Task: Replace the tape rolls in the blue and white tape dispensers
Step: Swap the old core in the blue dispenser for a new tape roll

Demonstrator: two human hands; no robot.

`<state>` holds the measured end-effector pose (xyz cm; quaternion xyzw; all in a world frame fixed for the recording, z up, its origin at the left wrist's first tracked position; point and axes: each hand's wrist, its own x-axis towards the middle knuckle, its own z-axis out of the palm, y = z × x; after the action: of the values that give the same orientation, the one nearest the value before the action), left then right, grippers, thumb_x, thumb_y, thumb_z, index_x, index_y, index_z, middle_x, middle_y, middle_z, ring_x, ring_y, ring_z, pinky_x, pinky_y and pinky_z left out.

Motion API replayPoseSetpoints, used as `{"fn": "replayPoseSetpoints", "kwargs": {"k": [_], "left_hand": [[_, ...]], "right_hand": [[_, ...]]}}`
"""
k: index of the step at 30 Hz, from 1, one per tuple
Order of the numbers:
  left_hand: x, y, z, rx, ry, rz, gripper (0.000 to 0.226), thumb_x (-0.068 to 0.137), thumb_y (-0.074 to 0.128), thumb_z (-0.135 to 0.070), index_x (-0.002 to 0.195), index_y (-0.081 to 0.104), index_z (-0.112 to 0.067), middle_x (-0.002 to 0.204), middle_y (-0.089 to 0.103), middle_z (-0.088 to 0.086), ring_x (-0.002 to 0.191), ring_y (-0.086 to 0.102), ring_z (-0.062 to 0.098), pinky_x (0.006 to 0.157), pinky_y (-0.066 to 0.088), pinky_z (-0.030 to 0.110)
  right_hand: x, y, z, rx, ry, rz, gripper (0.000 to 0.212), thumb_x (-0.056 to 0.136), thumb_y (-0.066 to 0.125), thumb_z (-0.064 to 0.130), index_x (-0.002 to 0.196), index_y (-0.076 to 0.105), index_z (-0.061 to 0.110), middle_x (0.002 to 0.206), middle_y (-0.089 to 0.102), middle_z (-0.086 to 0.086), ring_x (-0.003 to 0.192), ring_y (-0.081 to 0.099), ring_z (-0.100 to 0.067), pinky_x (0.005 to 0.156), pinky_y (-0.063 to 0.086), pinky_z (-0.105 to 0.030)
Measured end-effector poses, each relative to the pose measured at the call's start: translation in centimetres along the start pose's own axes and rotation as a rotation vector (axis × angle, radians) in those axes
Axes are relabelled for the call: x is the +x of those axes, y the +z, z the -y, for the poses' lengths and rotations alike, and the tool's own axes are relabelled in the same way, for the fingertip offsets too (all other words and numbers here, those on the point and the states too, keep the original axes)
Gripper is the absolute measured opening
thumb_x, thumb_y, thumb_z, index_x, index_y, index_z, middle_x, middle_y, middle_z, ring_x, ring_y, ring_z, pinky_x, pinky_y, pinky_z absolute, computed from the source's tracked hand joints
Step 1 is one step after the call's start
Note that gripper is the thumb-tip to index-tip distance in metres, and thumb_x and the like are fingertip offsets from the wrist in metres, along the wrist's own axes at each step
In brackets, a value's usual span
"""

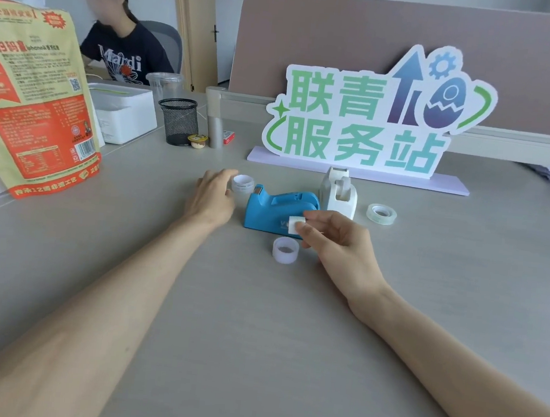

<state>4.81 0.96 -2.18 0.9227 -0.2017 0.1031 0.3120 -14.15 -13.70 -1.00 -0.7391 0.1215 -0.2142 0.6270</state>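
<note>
Two hands over the desk [257, 307]. Right hand [340, 245] pinches a small white piece [296, 225] between thumb and fingers, against the blue dispenser [277, 210] just ahead of it. White dispenser [339, 192] beyond; one roll [381, 214] to its right, one [285, 250] just left of the right hand. Left hand [212, 195], fingers loosely spread, reaches a third roll [243, 183]; whether they touch, cannot tell.
</note>
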Motion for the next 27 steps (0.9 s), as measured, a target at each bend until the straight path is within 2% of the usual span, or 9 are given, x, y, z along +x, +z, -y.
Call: {"fn": "replayPoseSetpoints", "kwargs": {"k": [3,7,12,16,18,20,22,25,27], "left_hand": [[0.5,0.4,0.0,0.168,0.036,0.055,0.066,0.083,0.036,0.002,0.137,0.048,-0.035,0.135,0.05,0.013,0.122,0.043,0.037,0.1,0.038,0.04],[-0.4,0.3,-0.5,0.196,-0.004,-0.007,0.042,0.089,0.042,-0.01,0.127,0.054,-0.024,0.131,0.055,0.013,0.121,0.045,0.036,0.095,0.039,0.039],[-1.6,-0.8,0.1,-0.296,-0.204,-0.264,0.027,0.093,0.054,-0.03,0.107,0.062,-0.009,0.121,0.066,0.009,0.108,0.06,0.032,0.083,0.044,0.033],[-3.8,-1.7,-0.7,-0.556,-0.158,-0.489,0.026,0.096,0.049,-0.031,0.111,0.055,-0.011,0.112,0.063,0.013,0.097,0.058,0.025,0.086,0.044,0.035],[-5.4,-1.9,-1.9,-0.601,-0.09,-0.467,0.022,0.097,0.046,-0.037,0.108,0.052,-0.018,0.102,0.063,0.007,0.088,0.059,0.018,0.081,0.051,0.043],[-7.1,-2.1,-3.5,-0.688,-0.015,-0.378,0.014,0.098,0.045,-0.035,0.1,0.05,-0.022,0.084,0.062,-0.007,0.07,0.058,0.005,0.063,0.053,0.04],[-8.4,-2.3,-5.2,-0.778,0.043,-0.289,0.014,0.099,0.04,-0.037,0.092,0.048,-0.028,0.073,0.061,-0.013,0.061,0.056,0.009,0.048,0.048,0.035],[-9.8,-2.4,-6.9,-0.829,0.115,-0.19,0.02,0.096,0.03,-0.041,0.087,0.044,-0.029,0.084,0.068,0.009,0.067,0.056,0.035,0.04,0.043,0.031],[-10.6,-2.3,-7.7,-0.85,0.146,-0.131,0.022,0.096,0.029,-0.04,0.089,0.044,-0.026,0.088,0.065,0.02,0.069,0.057,0.033,0.038,0.041,0.029]], "right_hand": [[0.1,-0.1,0.0,-0.005,0.012,0.0,0.018,0.087,0.07,0.025,0.104,0.068,0.02,0.098,0.073,0.003,0.071,0.065,0.0,0.065,0.045,-0.008],[0.0,-0.2,0.1,-0.021,0.027,0.005,0.015,0.087,0.069,0.025,0.101,0.068,0.021,0.093,0.071,0.005,0.07,0.064,-0.001,0.058,0.042,-0.005],[-0.1,-0.2,0.2,-0.028,0.027,0.011,0.014,0.087,0.069,0.024,0.101,0.068,0.02,0.091,0.071,0.005,0.068,0.063,0.003,0.056,0.041,-0.003],[-0.6,-0.3,0.5,0.008,0.011,0.054,0.015,0.086,0.072,0.023,0.1,0.071,0.022,0.093,0.07,0.011,0.074,0.063,0.007,0.059,0.04,0.001],[-0.8,-0.5,0.6,0.037,-0.009,0.089,0.007,0.085,0.073,0.018,0.086,0.073,0.025,0.088,0.07,0.018,0.068,0.061,0.012,0.059,0.04,0.001],[-1.1,-0.4,0.8,0.069,-0.037,0.109,0.013,0.084,0.073,0.015,0.077,0.073,0.026,0.081,0.07,0.02,0.066,0.062,0.01,0.06,0.041,-0.001],[-1.1,-0.4,0.9,0.095,-0.057,0.109,0.009,0.084,0.073,0.017,0.079,0.074,0.024,0.079,0.072,0.02,0.066,0.062,0.005,0.059,0.042,-0.004],[-0.9,-0.4,0.7,0.111,-0.085,0.086,0.002,0.084,0.073,0.023,0.083,0.075,0.022,0.083,0.073,0.023,0.067,0.061,0.0,0.059,0.043,-0.007],[-0.8,-0.5,0.7,0.132,-0.098,0.073,0.004,0.084,0.073,0.023,0.085,0.075,0.02,0.082,0.073,0.021,0.067,0.061,-0.001,0.059,0.043,-0.008]]}}
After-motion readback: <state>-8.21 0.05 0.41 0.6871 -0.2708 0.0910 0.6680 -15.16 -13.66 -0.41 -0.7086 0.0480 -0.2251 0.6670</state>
